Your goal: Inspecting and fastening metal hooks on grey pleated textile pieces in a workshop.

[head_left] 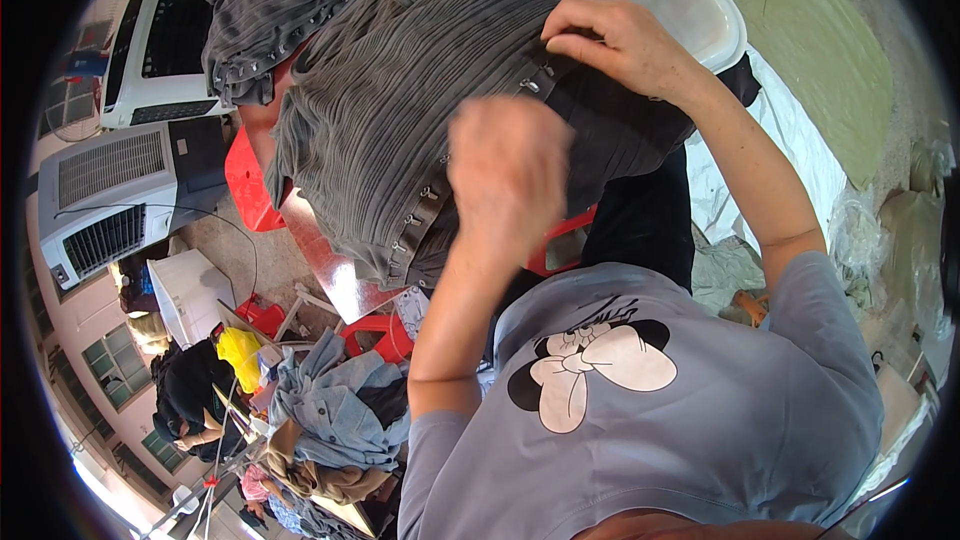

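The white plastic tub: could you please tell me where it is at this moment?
In the head view, the white plastic tub is at the top, right of centre, just beyond the right hand and beside the dark grey ribbed garment.

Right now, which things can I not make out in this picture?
In the head view:
Left hand: fingers blurred, probably by motion.
Dark strip: part hidden behind that hand.
White tub: cut off by the top edge, partly covered by grey cloth.
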`<state>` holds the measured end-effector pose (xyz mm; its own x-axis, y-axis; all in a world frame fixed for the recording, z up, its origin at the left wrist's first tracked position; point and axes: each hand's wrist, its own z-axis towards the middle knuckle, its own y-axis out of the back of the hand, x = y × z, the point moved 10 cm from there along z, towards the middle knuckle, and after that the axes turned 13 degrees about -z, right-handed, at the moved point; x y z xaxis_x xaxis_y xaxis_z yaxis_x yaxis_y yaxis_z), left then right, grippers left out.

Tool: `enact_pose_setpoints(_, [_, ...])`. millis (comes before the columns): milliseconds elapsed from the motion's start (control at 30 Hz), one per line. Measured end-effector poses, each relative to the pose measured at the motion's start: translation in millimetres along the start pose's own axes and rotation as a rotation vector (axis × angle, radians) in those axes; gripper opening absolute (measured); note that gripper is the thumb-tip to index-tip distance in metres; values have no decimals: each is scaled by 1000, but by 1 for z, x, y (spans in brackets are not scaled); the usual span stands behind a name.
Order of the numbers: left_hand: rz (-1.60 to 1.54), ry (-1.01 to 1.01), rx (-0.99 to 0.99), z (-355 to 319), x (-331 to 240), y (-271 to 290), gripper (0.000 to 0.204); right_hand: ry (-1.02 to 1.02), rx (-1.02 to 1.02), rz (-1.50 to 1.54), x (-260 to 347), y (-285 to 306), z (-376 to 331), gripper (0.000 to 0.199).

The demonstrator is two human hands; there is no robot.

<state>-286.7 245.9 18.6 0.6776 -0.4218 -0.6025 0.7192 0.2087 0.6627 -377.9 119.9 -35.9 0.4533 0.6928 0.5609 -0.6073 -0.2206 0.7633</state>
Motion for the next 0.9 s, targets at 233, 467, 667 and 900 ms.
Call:
enact_pose_setpoints(233, [-81,-52,34,11,-17,-16,21,-174,16,235,-36,-9,-15,18])
enact_pose_setpoints(467, [446,116,-5,27,42,-30,24,-130,7,177,-25,-19,-16,16])
enact_pose_setpoints(667, [256,383,-57,27,65,-19,13,-11,-106,41,-10,-8,-19,19])
enact_pose_setpoints(900, [385,216,81,22,41,-24,30,-134,-154,54,-8,-10,-28,45])
